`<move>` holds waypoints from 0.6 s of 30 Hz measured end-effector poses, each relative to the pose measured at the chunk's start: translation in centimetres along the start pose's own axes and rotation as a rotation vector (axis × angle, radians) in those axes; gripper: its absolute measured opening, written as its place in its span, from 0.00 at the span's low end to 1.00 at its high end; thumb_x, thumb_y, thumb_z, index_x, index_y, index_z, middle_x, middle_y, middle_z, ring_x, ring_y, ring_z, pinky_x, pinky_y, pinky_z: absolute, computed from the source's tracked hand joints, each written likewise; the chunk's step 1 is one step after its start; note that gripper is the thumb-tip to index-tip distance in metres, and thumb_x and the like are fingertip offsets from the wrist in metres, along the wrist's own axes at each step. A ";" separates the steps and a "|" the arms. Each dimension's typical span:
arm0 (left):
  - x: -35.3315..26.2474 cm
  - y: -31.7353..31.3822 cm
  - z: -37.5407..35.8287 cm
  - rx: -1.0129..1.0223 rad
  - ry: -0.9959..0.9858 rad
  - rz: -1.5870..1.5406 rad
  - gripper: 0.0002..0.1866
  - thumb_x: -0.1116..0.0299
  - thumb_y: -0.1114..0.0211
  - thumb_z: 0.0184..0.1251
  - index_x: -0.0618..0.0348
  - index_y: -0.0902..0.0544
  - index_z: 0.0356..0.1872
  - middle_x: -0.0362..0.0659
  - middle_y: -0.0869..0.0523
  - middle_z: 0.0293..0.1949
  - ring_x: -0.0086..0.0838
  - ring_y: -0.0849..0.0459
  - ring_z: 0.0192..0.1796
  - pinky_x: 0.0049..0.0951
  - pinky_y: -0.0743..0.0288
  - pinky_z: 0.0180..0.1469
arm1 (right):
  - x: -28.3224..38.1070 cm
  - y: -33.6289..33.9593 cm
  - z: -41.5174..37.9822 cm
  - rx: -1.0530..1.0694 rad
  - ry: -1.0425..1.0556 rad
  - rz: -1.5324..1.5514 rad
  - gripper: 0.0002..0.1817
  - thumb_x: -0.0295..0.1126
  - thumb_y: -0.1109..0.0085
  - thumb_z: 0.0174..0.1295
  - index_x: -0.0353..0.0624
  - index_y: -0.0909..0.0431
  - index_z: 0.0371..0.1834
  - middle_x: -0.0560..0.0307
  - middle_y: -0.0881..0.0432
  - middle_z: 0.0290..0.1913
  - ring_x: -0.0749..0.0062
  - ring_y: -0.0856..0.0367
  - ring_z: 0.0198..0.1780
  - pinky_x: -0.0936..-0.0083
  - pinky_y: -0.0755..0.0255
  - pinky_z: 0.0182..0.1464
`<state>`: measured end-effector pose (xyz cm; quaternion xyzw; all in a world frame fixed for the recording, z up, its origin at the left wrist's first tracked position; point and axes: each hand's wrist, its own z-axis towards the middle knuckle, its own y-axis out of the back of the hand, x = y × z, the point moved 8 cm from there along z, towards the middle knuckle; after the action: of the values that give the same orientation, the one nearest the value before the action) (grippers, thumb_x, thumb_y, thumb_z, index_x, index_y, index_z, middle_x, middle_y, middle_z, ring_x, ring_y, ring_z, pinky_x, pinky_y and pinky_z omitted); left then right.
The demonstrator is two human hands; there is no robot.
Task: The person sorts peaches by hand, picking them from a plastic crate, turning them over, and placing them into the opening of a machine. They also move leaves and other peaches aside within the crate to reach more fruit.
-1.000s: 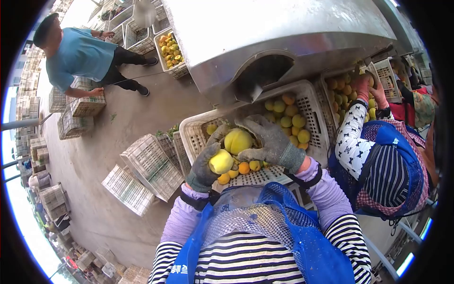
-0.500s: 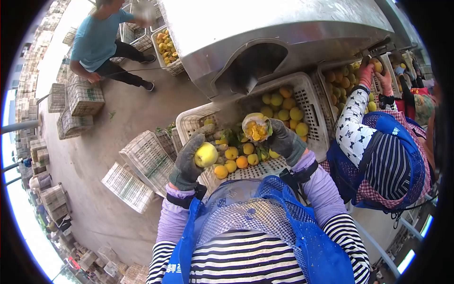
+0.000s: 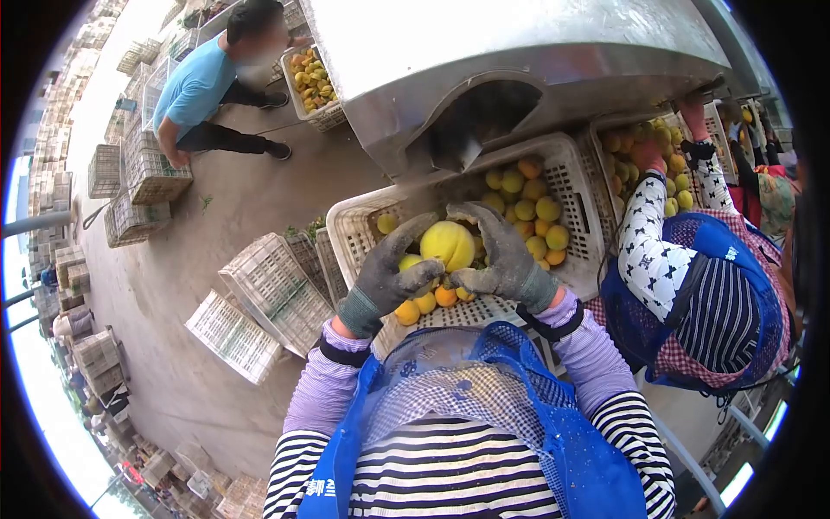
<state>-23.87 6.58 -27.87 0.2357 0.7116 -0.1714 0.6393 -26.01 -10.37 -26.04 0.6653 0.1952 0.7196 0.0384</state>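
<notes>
Both of my hands wear dark gloves and meet over a white plastic crate [image 3: 346,227]. Between them is a whole yellow peach [image 3: 447,246]. My left hand [image 3: 393,270] wraps its left side, fingers curled around it. From the right, my right hand [image 3: 506,259] closes on the same fruit with thumb and fingers. Below and behind the hands, more yellow and orange peaches [image 3: 407,312] lie in the crate's near part, partly hidden by the gloves. Another group of peaches [image 3: 524,210] fills the crate's right side.
A metal chute [image 3: 519,65] overhangs the crate. At the right, a co-worker [image 3: 718,298] reaches into another crate of peaches [image 3: 619,143]. A person in a blue shirt [image 3: 194,86] bends at the upper left near a fruit crate [image 3: 313,85]. Tilted crates [image 3: 275,290] stand on the floor.
My hands have come together around the yellow peach. The opened, damaged fruit is gone from my right hand. The co-worker's hands moved lower into their crate, and the blue-shirted person bent forward.
</notes>
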 end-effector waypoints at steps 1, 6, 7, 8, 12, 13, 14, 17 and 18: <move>-0.1 0.3 0.4 -0.016 0.040 -0.053 0.35 0.58 0.26 0.63 0.63 0.26 0.68 0.50 0.17 0.59 0.33 0.18 0.60 0.34 0.25 0.64 | -0.2 0.3 0.1 -0.057 -0.019 0.037 0.45 0.42 0.22 0.45 0.40 0.29 0.68 0.42 0.27 0.65 0.50 0.27 0.66 0.59 0.34 0.71; 0.2 0.0 0.5 -0.153 -0.031 -0.170 0.34 0.62 0.25 0.61 0.64 0.26 0.67 0.48 0.17 0.55 0.32 0.17 0.56 0.32 0.23 0.60 | 1.4 0.2 0.2 -0.111 0.053 -0.225 0.45 0.44 0.21 0.46 0.41 0.28 0.69 0.42 0.27 0.66 0.48 0.27 0.67 0.58 0.34 0.71; 0.2 0.0 0.1 -0.185 -0.057 -0.135 0.33 0.63 0.26 0.62 0.64 0.26 0.66 0.48 0.17 0.55 0.31 0.17 0.55 0.32 0.22 0.58 | 1.3 0.0 0.2 -0.128 0.077 -0.207 0.44 0.45 0.21 0.46 0.41 0.27 0.69 0.42 0.27 0.66 0.48 0.27 0.67 0.58 0.34 0.71; -0.2 -0.2 0.0 -0.220 -0.072 -0.160 0.32 0.63 0.27 0.63 0.64 0.26 0.66 0.47 0.17 0.54 0.31 0.17 0.55 0.31 0.22 0.58 | 1.5 0.3 0.3 -0.143 0.103 -0.189 0.44 0.46 0.21 0.47 0.42 0.27 0.69 0.42 0.27 0.66 0.48 0.27 0.67 0.57 0.33 0.71; -2.6 0.7 0.1 -0.408 -0.152 -0.089 0.29 0.64 0.30 0.68 0.64 0.26 0.67 0.47 0.16 0.54 0.29 0.17 0.54 0.30 0.22 0.57 | 3.9 2.7 3.2 -0.220 0.160 -0.210 0.43 0.46 0.22 0.48 0.44 0.27 0.69 0.43 0.25 0.64 0.45 0.25 0.63 0.55 0.31 0.67; -3.2 1.1 -0.1 -0.469 -0.187 -0.022 0.28 0.64 0.31 0.70 0.64 0.26 0.67 0.47 0.16 0.54 0.29 0.17 0.54 0.29 0.22 0.57 | 3.3 2.8 4.2 -0.233 0.141 -0.219 0.43 0.46 0.22 0.48 0.45 0.27 0.69 0.43 0.24 0.62 0.44 0.25 0.62 0.54 0.30 0.66; -2.7 1.2 -0.1 -0.471 -0.136 -0.070 0.27 0.64 0.32 0.71 0.64 0.25 0.67 0.47 0.16 0.54 0.29 0.18 0.54 0.29 0.22 0.57 | 2.3 3.1 5.3 -0.247 0.123 -0.228 0.42 0.45 0.23 0.48 0.46 0.27 0.69 0.43 0.23 0.61 0.43 0.24 0.61 0.53 0.30 0.65; 0.7 1.5 -0.6 -0.474 0.029 -0.135 0.23 0.63 0.35 0.74 0.65 0.22 0.64 0.47 0.16 0.57 0.28 0.18 0.56 0.28 0.24 0.60 | -1.9 2.6 8.0 -0.251 0.302 -0.569 0.38 0.38 0.24 0.48 0.50 0.26 0.66 0.45 0.24 0.59 0.44 0.25 0.60 0.53 0.28 0.62; 0.9 1.4 -0.7 -0.459 0.032 -0.138 0.23 0.63 0.35 0.74 0.65 0.22 0.64 0.46 0.16 0.57 0.28 0.18 0.56 0.28 0.25 0.61 | -1.6 2.4 8.5 -0.219 0.306 -0.636 0.37 0.37 0.24 0.48 0.51 0.26 0.66 0.46 0.24 0.59 0.45 0.25 0.60 0.53 0.28 0.61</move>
<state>-23.70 8.25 -28.62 0.0377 0.7565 -0.0446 0.6513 -17.13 -11.11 -26.47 0.4480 0.3178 0.7794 0.3015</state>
